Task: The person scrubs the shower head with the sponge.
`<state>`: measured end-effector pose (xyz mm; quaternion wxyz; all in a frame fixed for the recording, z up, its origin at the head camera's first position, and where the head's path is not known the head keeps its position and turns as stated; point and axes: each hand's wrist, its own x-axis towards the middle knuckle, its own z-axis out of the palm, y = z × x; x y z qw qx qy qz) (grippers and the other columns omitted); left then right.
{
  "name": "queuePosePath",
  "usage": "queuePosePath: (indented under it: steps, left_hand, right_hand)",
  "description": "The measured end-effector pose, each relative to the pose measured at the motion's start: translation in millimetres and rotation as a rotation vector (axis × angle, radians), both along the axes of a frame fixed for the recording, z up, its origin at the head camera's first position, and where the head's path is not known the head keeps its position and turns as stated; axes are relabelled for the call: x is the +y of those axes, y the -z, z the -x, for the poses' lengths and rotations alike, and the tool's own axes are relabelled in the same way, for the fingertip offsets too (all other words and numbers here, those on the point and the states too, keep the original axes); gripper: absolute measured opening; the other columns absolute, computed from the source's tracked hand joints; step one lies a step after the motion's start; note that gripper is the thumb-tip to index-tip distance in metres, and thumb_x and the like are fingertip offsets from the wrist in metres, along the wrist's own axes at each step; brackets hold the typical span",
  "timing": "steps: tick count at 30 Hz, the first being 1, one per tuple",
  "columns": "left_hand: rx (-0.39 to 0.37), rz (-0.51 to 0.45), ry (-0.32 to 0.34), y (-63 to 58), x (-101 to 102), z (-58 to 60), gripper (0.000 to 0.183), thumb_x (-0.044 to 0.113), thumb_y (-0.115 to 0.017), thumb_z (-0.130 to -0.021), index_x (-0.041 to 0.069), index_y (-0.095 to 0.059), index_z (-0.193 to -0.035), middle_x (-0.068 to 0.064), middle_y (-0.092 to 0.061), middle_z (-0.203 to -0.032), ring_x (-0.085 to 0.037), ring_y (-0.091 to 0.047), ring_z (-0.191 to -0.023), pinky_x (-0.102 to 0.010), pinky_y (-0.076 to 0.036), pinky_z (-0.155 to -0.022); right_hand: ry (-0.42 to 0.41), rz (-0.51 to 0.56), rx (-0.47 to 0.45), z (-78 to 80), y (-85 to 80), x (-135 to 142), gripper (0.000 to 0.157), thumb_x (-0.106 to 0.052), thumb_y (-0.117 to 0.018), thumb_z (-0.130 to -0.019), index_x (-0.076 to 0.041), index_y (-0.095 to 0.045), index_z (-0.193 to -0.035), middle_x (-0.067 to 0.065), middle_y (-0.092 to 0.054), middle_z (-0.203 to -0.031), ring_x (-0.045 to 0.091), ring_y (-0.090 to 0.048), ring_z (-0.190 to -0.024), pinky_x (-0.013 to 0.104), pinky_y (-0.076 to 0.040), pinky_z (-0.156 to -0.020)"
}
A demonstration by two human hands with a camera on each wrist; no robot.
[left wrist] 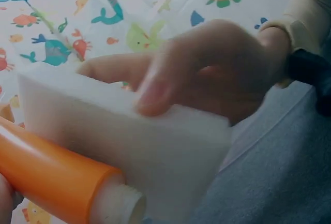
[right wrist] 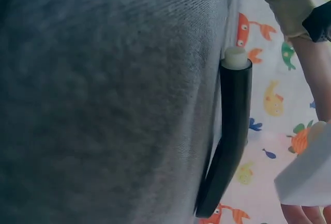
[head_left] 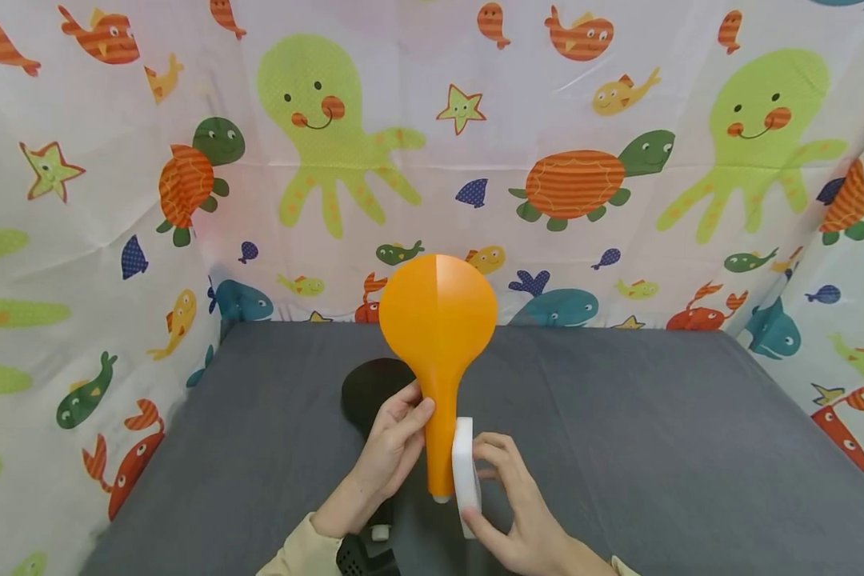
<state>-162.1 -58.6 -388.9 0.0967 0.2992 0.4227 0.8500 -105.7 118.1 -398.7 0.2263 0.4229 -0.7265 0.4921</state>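
My left hand (head_left: 391, 440) grips the upper handle of an orange paddle-shaped thing (head_left: 439, 320), held upright with its round head on top. A white hollow end (left wrist: 116, 203) sticks out of its handle in the left wrist view. My right hand (head_left: 522, 508) pinches a white sponge block (head_left: 465, 472) between thumb and fingers, beside the lower handle. Whether the sponge touches the handle, I cannot tell. Behind my left hand lies a black paddle-shaped thing (head_left: 370, 392) of similar form, partly hidden by that hand and forearm. Its white-tipped handle (right wrist: 235, 105) shows in the right wrist view.
A grey cloth (head_left: 641, 432) covers the table. White fabric walls (head_left: 432, 152) with printed sea animals stand at the back and on both sides. A black strap (head_left: 363, 556) sits at my left wrist.
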Motion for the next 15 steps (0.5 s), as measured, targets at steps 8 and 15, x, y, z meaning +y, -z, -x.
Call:
queuePosePath:
  steps: [8,15]
  left_hand:
    - [-0.017,0.03,0.052,2.5,8.2,-4.4,0.032,-0.001,-0.032,-0.1,-0.001,-0.045,-0.129,-0.007,-0.05,-0.115,-0.017,-0.048,-0.099,-0.028,-0.041,-0.092]
    - [-0.061,0.009,-0.005,2.0,7.9,-4.0,0.03,0.0,-0.034,-0.1,-0.006,-0.044,-0.127,-0.009,-0.05,-0.116,-0.019,-0.047,-0.102,-0.029,-0.039,-0.096]
  right_hand:
    - [0.153,0.192,-0.005,30.1,-5.3,3.4,0.056,-0.008,-0.066,-0.085,0.011,-0.034,-0.127,0.021,-0.036,-0.125,0.021,-0.043,-0.112,0.023,-0.046,-0.087]
    - [0.114,-0.002,0.0,10.7,-0.7,4.7,0.052,-0.006,-0.066,-0.083,0.009,-0.039,-0.125,0.021,-0.04,-0.118,0.022,-0.042,-0.107,0.033,-0.052,-0.073]
